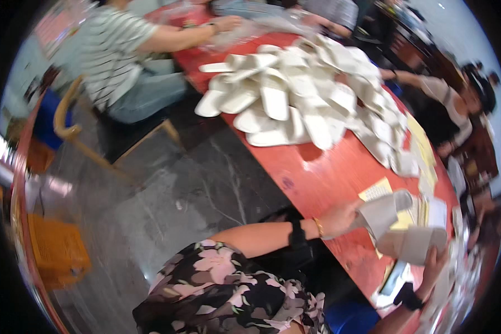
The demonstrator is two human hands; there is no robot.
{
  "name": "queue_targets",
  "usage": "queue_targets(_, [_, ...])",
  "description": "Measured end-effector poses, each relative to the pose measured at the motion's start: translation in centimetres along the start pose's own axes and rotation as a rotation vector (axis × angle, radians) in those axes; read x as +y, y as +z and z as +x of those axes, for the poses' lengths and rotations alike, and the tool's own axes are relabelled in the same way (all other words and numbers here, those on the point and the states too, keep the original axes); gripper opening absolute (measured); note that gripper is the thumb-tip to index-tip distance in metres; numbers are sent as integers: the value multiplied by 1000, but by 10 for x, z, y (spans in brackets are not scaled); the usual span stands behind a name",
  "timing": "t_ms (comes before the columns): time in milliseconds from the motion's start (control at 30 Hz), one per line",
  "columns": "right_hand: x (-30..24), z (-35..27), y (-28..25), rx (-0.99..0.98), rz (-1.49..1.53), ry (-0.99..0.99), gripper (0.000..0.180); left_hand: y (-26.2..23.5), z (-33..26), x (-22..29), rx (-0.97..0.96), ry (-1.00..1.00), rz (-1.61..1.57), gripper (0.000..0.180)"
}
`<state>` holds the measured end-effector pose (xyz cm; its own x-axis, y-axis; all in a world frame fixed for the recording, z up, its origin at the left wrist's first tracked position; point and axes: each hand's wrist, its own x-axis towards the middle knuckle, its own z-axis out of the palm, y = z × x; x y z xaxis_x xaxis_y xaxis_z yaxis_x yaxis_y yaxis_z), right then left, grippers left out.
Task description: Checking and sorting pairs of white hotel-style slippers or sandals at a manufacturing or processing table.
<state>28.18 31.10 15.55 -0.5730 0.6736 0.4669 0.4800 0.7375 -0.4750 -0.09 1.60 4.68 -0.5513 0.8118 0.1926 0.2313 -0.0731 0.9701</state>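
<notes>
My left hand is closed on a pale slipper above the near end of the red table. In my right hand is a second slipper, slightly browner in tone. The two slippers are side by side, and some of my fingers are hidden behind them. Yellow printed paper sheets lie under and beside them. Farther up the table rises a large loose pile of white slippers.
The red table runs away from me. A phone-like object lies near my right wrist. Co-workers sit around: one in a striped shirt, another at the right. Clear plastic bags lie at the far end. An orange box stands left.
</notes>
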Motion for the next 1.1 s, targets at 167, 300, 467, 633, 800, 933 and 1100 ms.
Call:
queue_targets(167, [-73,8,-26,-246,234,129,33,-15,-1,3,68,-49,-98,37])
queue_targets(300, [-86,28,21,-353,416,196,26,-51,-4,-15,177,-60,-3,41])
queue_targets(467, [-62,48,108,-399,389,105,45,-46,14,-50,41,-372,-388,51])
queue_targets(633, [-48,-3,158,-446,112,71,51,-50,-6,-67,120,-43,403,65])
queue_targets(800, [-55,-53,176,-397,135,189,45,-36,-20,-61,136,8,509,71])
queue_targets(933, [-64,-62,188,-369,100,312,36,-17,-24,-62,181,84,523,74])
queue_targets(1100, [-52,-71,193,-231,43,182,28,0,-26,-46,158,98,636,72])
